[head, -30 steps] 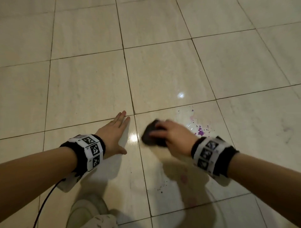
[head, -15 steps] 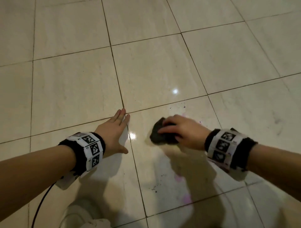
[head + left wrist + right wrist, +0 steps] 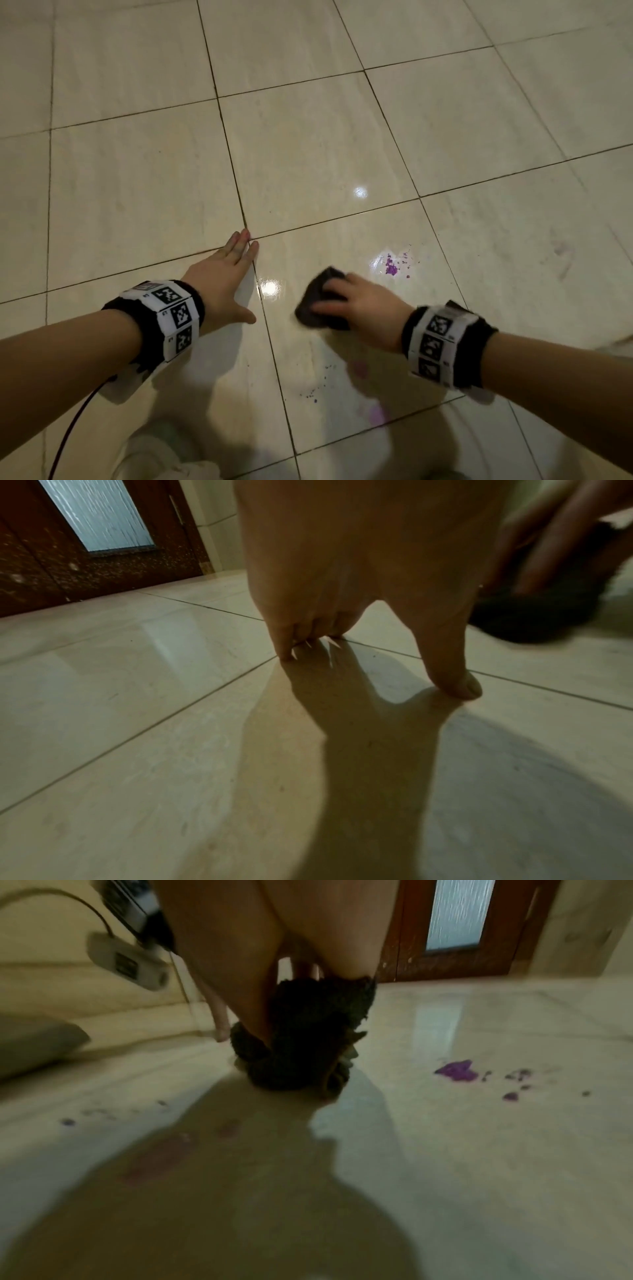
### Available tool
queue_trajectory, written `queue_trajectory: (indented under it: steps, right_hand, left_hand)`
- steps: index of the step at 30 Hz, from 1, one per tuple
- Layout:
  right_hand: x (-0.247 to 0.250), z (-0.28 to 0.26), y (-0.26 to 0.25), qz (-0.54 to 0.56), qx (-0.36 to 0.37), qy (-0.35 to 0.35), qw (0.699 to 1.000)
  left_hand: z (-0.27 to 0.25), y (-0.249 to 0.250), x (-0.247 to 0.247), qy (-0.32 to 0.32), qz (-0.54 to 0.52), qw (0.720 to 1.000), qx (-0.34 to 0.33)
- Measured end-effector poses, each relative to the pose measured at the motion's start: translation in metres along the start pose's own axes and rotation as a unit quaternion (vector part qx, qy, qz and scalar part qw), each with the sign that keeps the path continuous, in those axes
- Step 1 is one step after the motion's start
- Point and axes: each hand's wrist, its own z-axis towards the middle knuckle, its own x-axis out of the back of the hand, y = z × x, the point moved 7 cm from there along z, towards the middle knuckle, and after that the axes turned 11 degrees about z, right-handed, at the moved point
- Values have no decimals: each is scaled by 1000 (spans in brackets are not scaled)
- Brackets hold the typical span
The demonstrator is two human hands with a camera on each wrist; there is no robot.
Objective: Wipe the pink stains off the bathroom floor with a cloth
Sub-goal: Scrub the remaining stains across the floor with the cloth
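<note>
- The right hand clutches a dark cloth, pressed on the floor tile.
- Purple-pink stains lie just beyond that hand, near the tile's far edge.
- The left hand rests flat, fingers straight, beside the cloth.

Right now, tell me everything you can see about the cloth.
The cloth is dark, nearly black, with a fuzzy, terry-like pile and a paler edge showing near the floor. It is bunched into a wad, not spread flat. It lies pressed on the glossy beige floor tile, under the right hand, whose fingers curl over it. The brightest pink stain lies just beyond it, untouched.
</note>
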Motion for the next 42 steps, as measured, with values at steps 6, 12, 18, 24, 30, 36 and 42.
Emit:
queue_trajectory:
  steps: [6,12,18,24,30,36,42]
  right_hand:
    - [69,-12,57,20,-115,126,985]
    - [91,-40,117,-63,-335,118,933]
    - [12,-43,9,-24,-77,45,996]
    - [48,-46,26,19,-116,111,987]
    - [79,-58,93,-50,-315,88,944]
    - [-14,-56,-18,-72,-58,-22,995]
    - [7,-55,-11,-2,-101,40,994]
  left_hand:
    - [-1,1,-1,-18,4,1000,4]
    - [-1,2,1,-22,14,1000,2]
    - [-1,2,2,-14,13,1000,4]
    - [-4,2,-2,-16,14,1000,4]
    - [-4,3,-1,-20,14,1000,5]
    - [-4,2,-1,-13,8,1000,1]
    - [-5,3,-4,-15,9,1000,1]
